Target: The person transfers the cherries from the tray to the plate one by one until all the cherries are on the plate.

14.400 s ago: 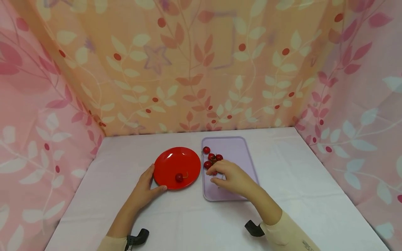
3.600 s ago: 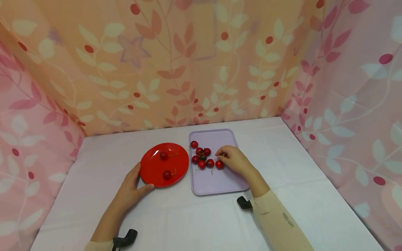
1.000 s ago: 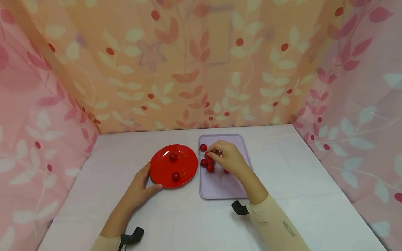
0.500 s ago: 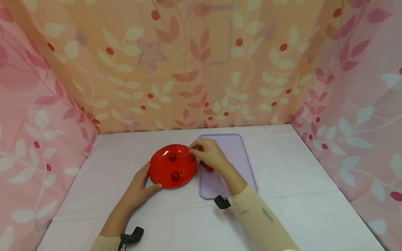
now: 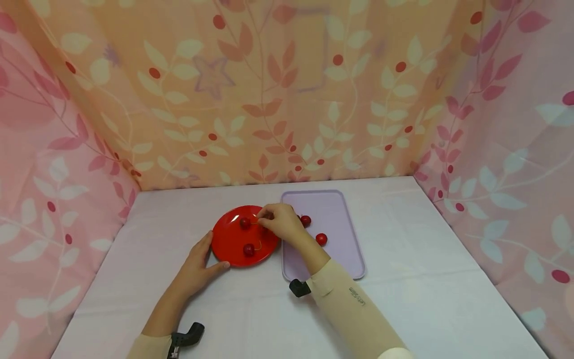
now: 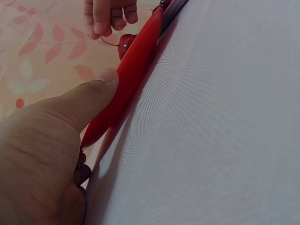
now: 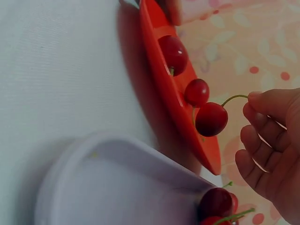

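My right hand [image 5: 283, 223] pinches a cherry [image 7: 211, 120] by its thin green stem over the right part of the red plate [image 5: 229, 242]. In the right wrist view the fruit hangs close above the plate; whether it touches cannot be seen. Two other cherries lie on the plate, one towards the back [image 5: 245, 223] and one nearer the front [image 5: 248, 250]. My left hand [image 5: 196, 267] holds the plate's left rim, its thumb [image 6: 96, 96] on the near edge and its fingers round the left side.
Right of the plate stands a lilac tray [image 5: 338, 252] with more cherries, among them one lying apart [image 5: 321, 239]; my right hand and forearm hide several. A white cloth [image 5: 251, 314] covers the table. Patterned curtains [image 5: 215, 114] enclose the back and sides.
About a second ago my right hand was among the cherries on the tray; it has moved left with one to above the plate. My left hand stays at the rim. Earlier, the plate held one cherry.
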`<control>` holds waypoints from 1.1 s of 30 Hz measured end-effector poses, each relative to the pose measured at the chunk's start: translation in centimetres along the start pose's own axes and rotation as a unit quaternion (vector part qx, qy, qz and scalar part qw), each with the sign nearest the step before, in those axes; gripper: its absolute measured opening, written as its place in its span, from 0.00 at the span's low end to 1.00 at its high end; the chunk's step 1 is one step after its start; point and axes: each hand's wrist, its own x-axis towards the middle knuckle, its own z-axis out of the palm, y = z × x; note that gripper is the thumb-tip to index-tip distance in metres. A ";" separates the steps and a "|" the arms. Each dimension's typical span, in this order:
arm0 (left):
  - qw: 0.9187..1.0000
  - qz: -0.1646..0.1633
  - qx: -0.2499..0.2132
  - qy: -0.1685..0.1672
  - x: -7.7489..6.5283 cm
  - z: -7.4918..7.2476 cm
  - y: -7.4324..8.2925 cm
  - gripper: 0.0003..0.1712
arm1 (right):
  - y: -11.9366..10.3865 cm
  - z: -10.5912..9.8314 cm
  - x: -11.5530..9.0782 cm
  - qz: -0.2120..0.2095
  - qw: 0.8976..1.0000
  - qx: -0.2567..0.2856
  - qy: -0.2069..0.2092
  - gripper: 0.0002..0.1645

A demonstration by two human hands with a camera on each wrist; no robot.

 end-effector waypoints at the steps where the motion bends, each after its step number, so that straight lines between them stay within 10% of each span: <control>1: 1.000 -0.002 -0.001 -0.001 -0.1 0.0 0.0 0.64 | 0.1 0.2 0.1 0.002 1.000 -0.011 0.001 0.05; 18: 1.000 0.000 -0.002 0.006 -0.3 -0.1 -0.2 0.62 | 0.8 -0.6 1.6 -0.019 0.993 -0.116 0.019 0.04; 33: 1.000 0.009 -0.006 0.003 -0.2 -0.1 -0.4 0.63 | -0.1 -4.8 -1.3 -0.053 0.993 -0.105 0.020 0.07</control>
